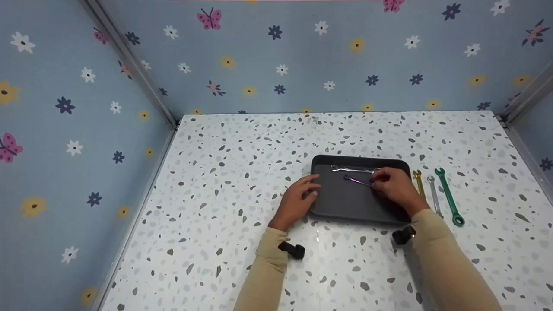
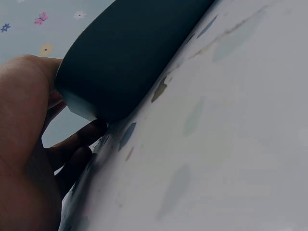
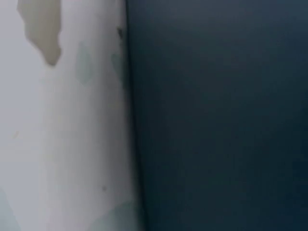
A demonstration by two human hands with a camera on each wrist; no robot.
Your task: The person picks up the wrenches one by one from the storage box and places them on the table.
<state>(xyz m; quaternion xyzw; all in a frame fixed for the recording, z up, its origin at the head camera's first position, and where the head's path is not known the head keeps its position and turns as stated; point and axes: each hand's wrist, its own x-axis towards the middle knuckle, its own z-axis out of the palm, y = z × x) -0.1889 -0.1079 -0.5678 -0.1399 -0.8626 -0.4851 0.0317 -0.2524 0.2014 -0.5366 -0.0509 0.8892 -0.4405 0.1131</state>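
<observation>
In the head view, my left hand rests at the left rim of a dark grey rectangular tray, its fingers relaxed and slightly spread. The left wrist view shows the left hand's fingertips against the tray's dark outer wall. My right hand reaches over the tray's right side and pinches one end of a small purple wrench. Just beyond it inside the tray lies a silver wrench, its right end beside my right fingers. The right wrist view holds only the tray's dark side, out of focus.
To the tray's right, a gold wrench, a second silver wrench and a larger green wrench lie side by side on the speckled white table. Flower-patterned blue panels stand behind and at the sides.
</observation>
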